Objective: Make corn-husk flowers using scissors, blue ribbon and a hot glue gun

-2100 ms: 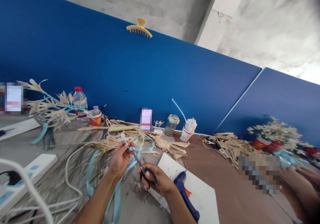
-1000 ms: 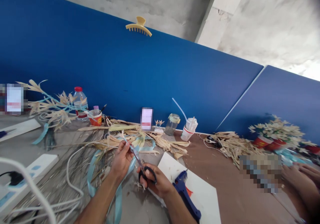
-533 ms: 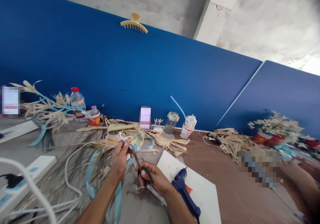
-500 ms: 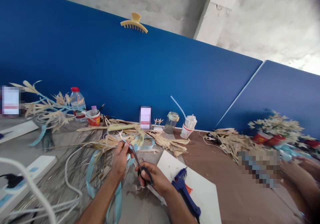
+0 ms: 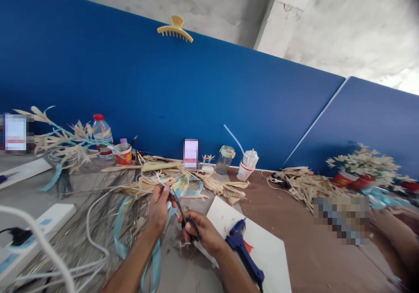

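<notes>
My left hand (image 5: 158, 210) is closed in a pinch on a thin stem (image 5: 159, 178) with a pale tip, pointing up from the fingers. A light blue ribbon (image 5: 156, 262) runs by this hand and hangs below it; part of it is hidden by the hand and forearm. In my right hand (image 5: 201, 232) are scissors (image 5: 193, 228) with black handles, fingers wrapped round the loops. Their blades slant up to the left and reach the left fingertips, beside the blue strip there. Whether the blades touch it, I cannot tell.
A blue glue gun (image 5: 244, 253) lies on a white board (image 5: 271, 245) at right. Dried husks (image 5: 225, 184) spread behind my hands. A power strip (image 5: 42, 227) with white cables (image 5: 88, 223) is at left. Another person's hands (image 5: 389, 223) are at far right.
Both hands hold nearly the same pose, and the scissors stay by the left fingertips. The whole view has shifted very slightly.
</notes>
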A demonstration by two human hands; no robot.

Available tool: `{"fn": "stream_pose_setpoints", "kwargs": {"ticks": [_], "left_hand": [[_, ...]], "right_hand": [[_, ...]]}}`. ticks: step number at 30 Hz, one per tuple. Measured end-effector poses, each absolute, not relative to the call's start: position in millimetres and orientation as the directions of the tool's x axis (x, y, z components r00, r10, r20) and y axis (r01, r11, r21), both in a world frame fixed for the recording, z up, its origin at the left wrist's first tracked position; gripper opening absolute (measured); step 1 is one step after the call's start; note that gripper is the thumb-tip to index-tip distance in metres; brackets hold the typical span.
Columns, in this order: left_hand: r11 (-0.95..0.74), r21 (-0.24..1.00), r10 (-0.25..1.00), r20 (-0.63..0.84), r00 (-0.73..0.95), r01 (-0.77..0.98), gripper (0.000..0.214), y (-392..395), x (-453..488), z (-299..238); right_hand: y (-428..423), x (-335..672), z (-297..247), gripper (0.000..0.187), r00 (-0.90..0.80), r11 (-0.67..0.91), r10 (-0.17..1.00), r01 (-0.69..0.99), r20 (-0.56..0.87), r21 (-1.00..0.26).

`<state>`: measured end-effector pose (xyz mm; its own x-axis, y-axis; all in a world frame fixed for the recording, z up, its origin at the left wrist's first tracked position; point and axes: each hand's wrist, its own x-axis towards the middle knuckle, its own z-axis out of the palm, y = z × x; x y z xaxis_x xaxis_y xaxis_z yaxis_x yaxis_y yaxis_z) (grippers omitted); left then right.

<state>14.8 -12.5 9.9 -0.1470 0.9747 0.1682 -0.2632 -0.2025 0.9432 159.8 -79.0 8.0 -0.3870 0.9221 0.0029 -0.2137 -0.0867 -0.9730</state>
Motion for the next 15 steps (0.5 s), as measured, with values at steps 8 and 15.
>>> {"fn": "stream_pose_setpoints", "kwargs": {"ticks": [8, 15], "left_hand": [[-0.256, 0.95, 0.958, 0.223, -0.181, -0.18, 0.024, -15.6, 21.0, 7.9], [-0.196, 0.958, 0.973, 0.163, -0.165, -0.208, 0.026, -15.0, 20.3, 9.6]], "right_hand": [[-78.2, 158.5, 6.2, 0.056, -0.363, -0.075, 0.932, -0.213, 0.007, -0.974], [-78.9, 158.8, 7.7, 0.057, -0.362, -0.088, 0.932, -0.229, 0.001, -0.969]]}}
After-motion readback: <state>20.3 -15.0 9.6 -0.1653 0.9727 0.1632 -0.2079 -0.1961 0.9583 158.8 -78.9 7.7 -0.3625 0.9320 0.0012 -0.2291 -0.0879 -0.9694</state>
